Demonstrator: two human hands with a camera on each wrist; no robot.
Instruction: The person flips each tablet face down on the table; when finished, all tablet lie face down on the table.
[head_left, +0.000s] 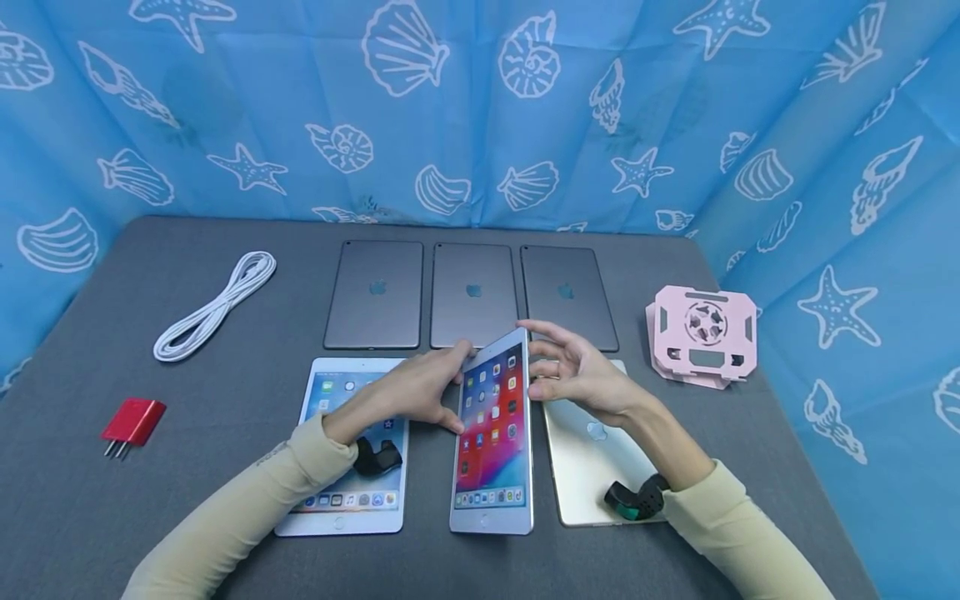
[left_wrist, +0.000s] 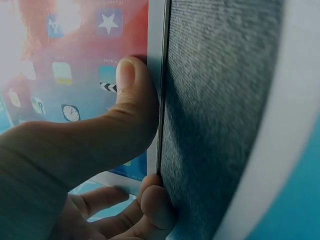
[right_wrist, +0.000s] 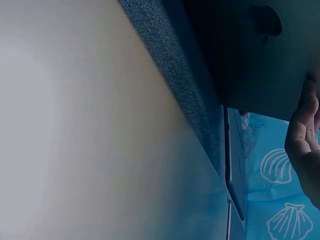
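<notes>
A tablet with a white border and lit app icons stands tilted in the middle, its right edge raised. My left hand pinches its left side, the thumb over the screen border and the fingers partly hidden behind. On the right, my right hand touches the raised edge and top corner, fingertips against the grey back. Beneath my left forearm lies a white-bordered tablet, screen up. Below my right hand, a gold tablet lies back up on the dark grey cloth.
Three dark grey tablets lie back up in a row behind. At left are a coiled white cable and a red plug adapter. A pink folding stand sits at right. Blue shell-patterned curtains hang around the table.
</notes>
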